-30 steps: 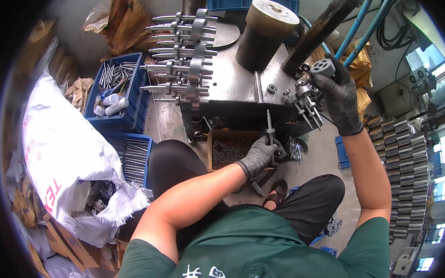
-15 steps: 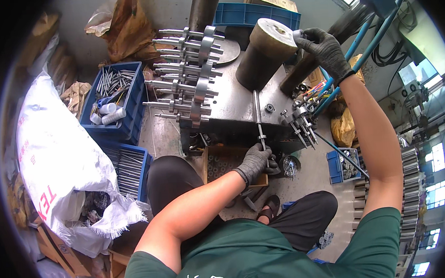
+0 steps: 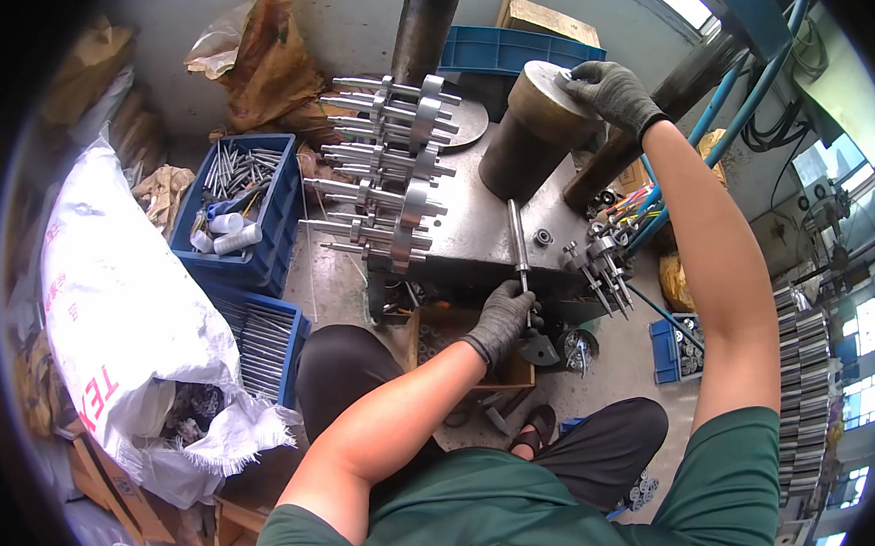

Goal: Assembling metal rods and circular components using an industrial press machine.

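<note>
My left hand (image 3: 503, 319), in a dark grey glove, is closed around the lower end of a slim stepped metal shaft (image 3: 518, 235). The shaft's far end lies on the steel table, by the foot of a thick steel cylinder (image 3: 529, 142). At the rim of that cylinder's pale round top, my gloved right hand (image 3: 617, 94) pinches a small grey metal piece (image 3: 564, 79); the fingers partly cover it, so its exact shape cannot be told. A small bearing-like ring (image 3: 543, 237) sits on the table right of the shaft.
Several shafts with thick rings (image 3: 417, 204) line the table's left edge; more shafts (image 3: 608, 270) stand at its right corner. Blue crates (image 3: 281, 226) of rods and a white sack (image 3: 131, 286) are at left. Below the table is a wooden box (image 3: 520, 375). A steel column (image 3: 427, 29) rises behind.
My right hand has brought the small metal piece from beside the cylinder onto its top. My left hand keeps its grip on the shaft. The whole view has shifted slightly.
</note>
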Demonstrator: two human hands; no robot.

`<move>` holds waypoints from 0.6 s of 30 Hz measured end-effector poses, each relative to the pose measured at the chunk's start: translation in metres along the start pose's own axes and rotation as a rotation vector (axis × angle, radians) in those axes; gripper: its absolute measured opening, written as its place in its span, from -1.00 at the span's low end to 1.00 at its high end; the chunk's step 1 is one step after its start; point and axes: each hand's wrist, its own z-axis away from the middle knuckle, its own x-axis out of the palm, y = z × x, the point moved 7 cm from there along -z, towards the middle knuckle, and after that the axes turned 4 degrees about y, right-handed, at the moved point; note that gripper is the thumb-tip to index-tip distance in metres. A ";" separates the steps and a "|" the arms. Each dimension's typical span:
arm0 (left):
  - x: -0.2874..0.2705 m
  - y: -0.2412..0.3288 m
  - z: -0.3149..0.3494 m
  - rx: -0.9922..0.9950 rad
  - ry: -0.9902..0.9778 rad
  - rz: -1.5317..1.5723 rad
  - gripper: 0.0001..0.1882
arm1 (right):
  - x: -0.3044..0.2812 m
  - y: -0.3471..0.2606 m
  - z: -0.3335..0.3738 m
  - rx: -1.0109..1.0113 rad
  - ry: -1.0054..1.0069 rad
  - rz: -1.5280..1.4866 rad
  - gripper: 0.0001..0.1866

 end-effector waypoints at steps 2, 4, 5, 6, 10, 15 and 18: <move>0.003 0.002 -0.006 0.058 -0.020 -0.047 -0.73 | -0.012 0.018 0.005 -0.082 0.066 -0.006 -0.56; -0.005 -0.001 -0.018 0.116 -0.026 -0.095 -0.74 | -0.027 0.013 0.019 -0.229 0.211 0.021 -0.70; -0.013 -0.005 -0.027 0.148 -0.024 -0.143 -0.77 | -0.036 0.005 0.035 -0.227 0.215 0.015 -0.70; -0.017 -0.005 -0.031 0.180 -0.027 -0.192 -0.79 | -0.047 0.000 0.054 -0.148 0.168 0.019 -0.72; -0.015 0.002 -0.030 0.156 -0.041 -0.258 -0.83 | -0.067 0.025 0.140 -0.106 0.065 0.051 -0.76; -0.015 0.002 -0.033 0.190 -0.124 -0.231 -0.83 | -0.095 0.036 0.271 -0.364 -0.108 0.332 -0.85; -0.024 0.002 -0.026 0.202 -0.126 -0.277 -0.82 | -0.109 0.056 0.330 -0.268 -0.214 0.369 -0.83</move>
